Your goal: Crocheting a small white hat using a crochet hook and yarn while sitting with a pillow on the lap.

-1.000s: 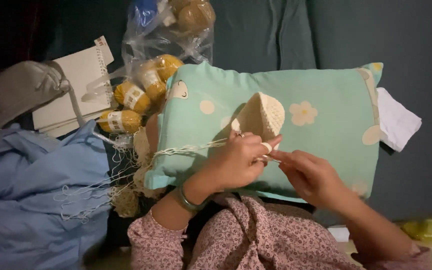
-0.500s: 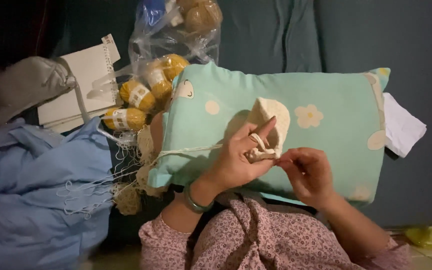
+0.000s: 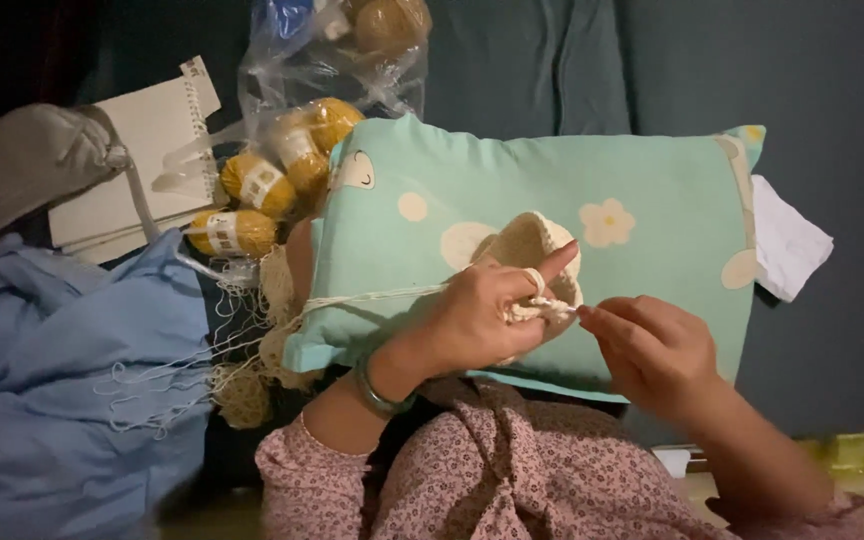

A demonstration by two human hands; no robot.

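The left hand (image 3: 482,315) sits over the middle of the pillow (image 3: 652,170), fingers curled around the cream crochet piece (image 3: 532,245), index finger stretched up across its rounded edge. Yarn (image 3: 372,297) loops that finger and runs taut off to the left, over the pillow's left edge. The right hand (image 3: 652,350) is just beside it, fingertips pinched together right at the piece's lower edge; what they pinch is too small to tell. The two hands almost touch there.

The piece rests on the pillow, half hidden behind the left hand, only its top dome showing. There is bare pillow above both hands and out to the right of the right hand, up to the pillow's far edge, where a white cloth (image 3: 787,240) pokes out.

Left of the left wrist it gets crowded: loose yarn strands tangle over blue fabric (image 3: 62,380), and further up a clear bag (image 3: 292,130) holds mustard yarn balls (image 3: 242,185), pressed against the pillow's top left corner. A notebook (image 3: 142,160) lies beyond that, well apart from the hands. Below the hands is the floral sleeve (image 3: 472,480).
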